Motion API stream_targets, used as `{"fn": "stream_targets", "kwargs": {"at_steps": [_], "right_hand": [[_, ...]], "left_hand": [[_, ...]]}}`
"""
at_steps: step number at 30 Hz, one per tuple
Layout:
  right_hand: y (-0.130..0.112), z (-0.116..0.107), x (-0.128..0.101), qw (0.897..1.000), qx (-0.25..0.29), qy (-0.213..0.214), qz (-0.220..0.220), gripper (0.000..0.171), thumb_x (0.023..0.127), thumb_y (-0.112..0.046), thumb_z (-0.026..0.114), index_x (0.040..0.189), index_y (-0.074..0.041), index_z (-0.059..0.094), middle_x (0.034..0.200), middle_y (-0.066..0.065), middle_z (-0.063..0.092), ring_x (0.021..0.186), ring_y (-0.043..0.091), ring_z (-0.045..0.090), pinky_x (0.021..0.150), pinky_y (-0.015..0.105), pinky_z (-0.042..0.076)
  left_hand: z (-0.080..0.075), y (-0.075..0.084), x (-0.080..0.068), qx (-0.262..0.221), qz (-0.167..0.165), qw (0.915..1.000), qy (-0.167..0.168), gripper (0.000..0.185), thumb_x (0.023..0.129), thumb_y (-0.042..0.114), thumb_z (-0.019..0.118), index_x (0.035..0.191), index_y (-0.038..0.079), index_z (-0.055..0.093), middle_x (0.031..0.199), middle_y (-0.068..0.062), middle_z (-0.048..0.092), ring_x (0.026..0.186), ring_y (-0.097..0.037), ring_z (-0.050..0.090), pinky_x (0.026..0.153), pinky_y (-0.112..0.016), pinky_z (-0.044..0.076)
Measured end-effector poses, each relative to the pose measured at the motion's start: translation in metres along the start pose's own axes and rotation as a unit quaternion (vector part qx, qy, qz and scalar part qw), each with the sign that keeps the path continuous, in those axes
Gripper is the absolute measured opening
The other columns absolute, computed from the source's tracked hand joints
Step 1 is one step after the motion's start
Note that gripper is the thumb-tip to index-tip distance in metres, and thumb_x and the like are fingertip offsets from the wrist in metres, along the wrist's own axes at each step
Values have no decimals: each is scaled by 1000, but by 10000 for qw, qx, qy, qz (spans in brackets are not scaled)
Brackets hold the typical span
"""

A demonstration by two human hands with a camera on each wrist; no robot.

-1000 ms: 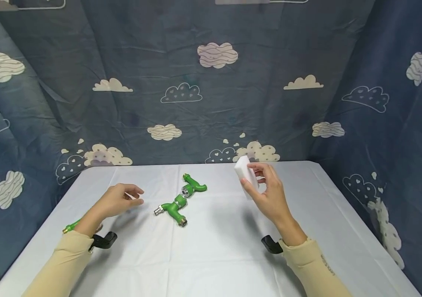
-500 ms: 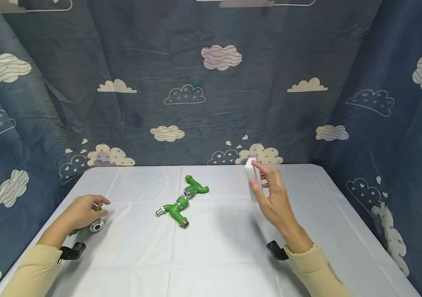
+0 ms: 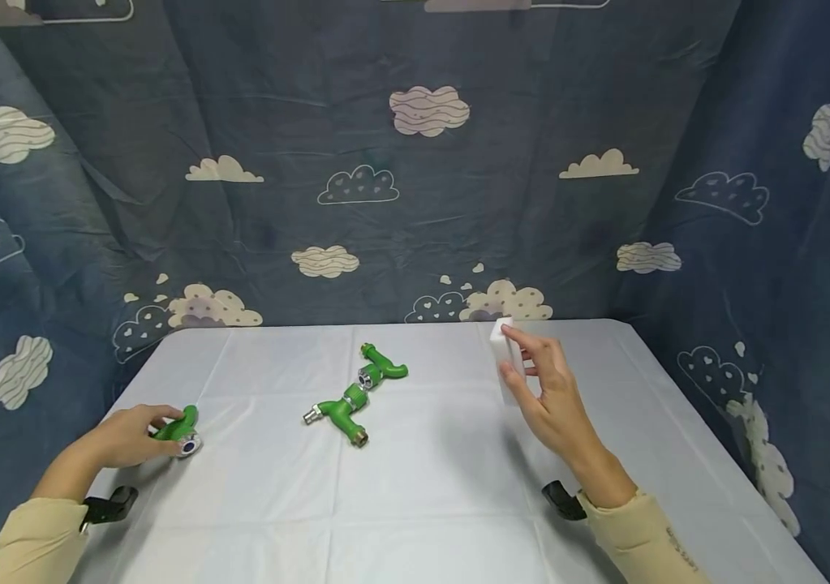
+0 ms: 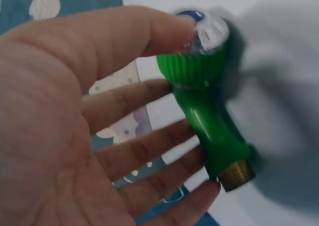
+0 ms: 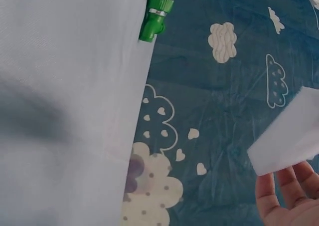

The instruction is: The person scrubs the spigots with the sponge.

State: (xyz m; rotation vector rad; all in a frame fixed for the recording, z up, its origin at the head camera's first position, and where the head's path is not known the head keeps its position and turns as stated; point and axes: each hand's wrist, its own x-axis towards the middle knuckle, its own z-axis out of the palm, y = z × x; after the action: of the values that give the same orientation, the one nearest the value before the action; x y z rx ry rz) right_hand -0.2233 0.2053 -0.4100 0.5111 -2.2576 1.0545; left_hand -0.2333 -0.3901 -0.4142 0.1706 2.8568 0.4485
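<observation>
Close by the left edge of the white cloth-covered table, I grip a green tap with a round silver cap between the thumb and fingers of my left hand. A broad stretch of cloth separates it from a green tap with metal ends and a hooked green tap, lying nearly end to end at mid-table; I cannot tell whether they touch. Another wide stretch lies between those and my right hand, raised over the table's right part, pinching a white rectangular block. Past the far edge hangs a dark blue curtain with pale clouds.

Seen from my head, my left hand covers part of its tap; the left wrist view shows the ribbed green collar and threaded brass end, my thumb across the cap, my fingers spaced along the body. The right wrist view shows a broad face of the block, tilted, fingertips at its lower edge.

Both forearms, in cream sleeves, reach in from the near side, a black wrist mount on each. My left hand sits low; my right slants upward.
</observation>
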Motion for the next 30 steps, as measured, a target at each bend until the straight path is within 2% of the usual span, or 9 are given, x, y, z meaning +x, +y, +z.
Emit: {"fn": "stream_targets", "kwargs": {"at_steps": [4,7,15,19,21,24,26,30], "right_hand": [[1,1,-1,9998,-42,-162,-55,57,103,-9,69,155,-26,55,134,17,55,113,25,56,89,44,53],[2,2,-2,9996,-9,-251,-101,57,102,-8,70,155,-25,55,134,18,55,113,28,56,89,42,52],[3,3,-3,9998,-21,-212,-17,58,102,-10,70,156,-26,55,135,17,54,114,30,57,90,49,54],[2,4,-1,9997,-7,-220,-84,58,102,-9,70,155,-26,55,134,17,54,113,28,57,90,43,54],[1,4,-1,9997,-17,-223,-138,59,101,-8,71,155,-25,55,134,16,55,113,25,57,90,39,54],[-1,4,-1,9996,-24,-218,-189,59,101,-8,71,155,-25,56,133,16,55,112,23,57,89,38,54],[-3,4,-1,9995,-27,-223,-206,59,101,-7,71,154,-25,56,133,17,56,112,23,58,89,39,55],[-8,4,-2,9995,6,-222,-227,58,100,-7,72,153,-24,56,132,17,56,112,24,59,88,41,56]], "left_hand": [[0,-1,0,-65,87,9999,-46,61,84,12,82,137,-11,61,117,-36,69,103,-44,70,79,-51,62],[1,-6,0,-177,-32,9998,21,55,82,3,79,132,-12,63,111,-34,71,98,-40,71,77,-50,62],[4,-24,4,-505,-521,9973,128,38,89,6,78,122,-12,71,102,-20,74,90,-28,64,70,-38,57],[6,-27,3,-1180,-530,9915,153,40,91,9,80,122,-13,69,99,-12,71,88,-21,61,68,-33,55],[6,-25,2,-1718,-542,9835,157,44,94,11,79,126,-15,65,102,-10,70,88,-19,62,68,-32,58],[6,-13,3,-2541,-529,9654,235,52,97,12,77,135,-17,57,106,-8,70,88,-15,66,70,-32,62],[7,-1,5,-3042,-473,9508,336,59,99,12,75,143,-19,50,108,-6,67,87,-11,68,72,-31,65],[8,31,11,-3784,-99,9244,479,64,101,10,73,149,-20,43,113,-4,67,88,-6,72,79,-29,66]]}}
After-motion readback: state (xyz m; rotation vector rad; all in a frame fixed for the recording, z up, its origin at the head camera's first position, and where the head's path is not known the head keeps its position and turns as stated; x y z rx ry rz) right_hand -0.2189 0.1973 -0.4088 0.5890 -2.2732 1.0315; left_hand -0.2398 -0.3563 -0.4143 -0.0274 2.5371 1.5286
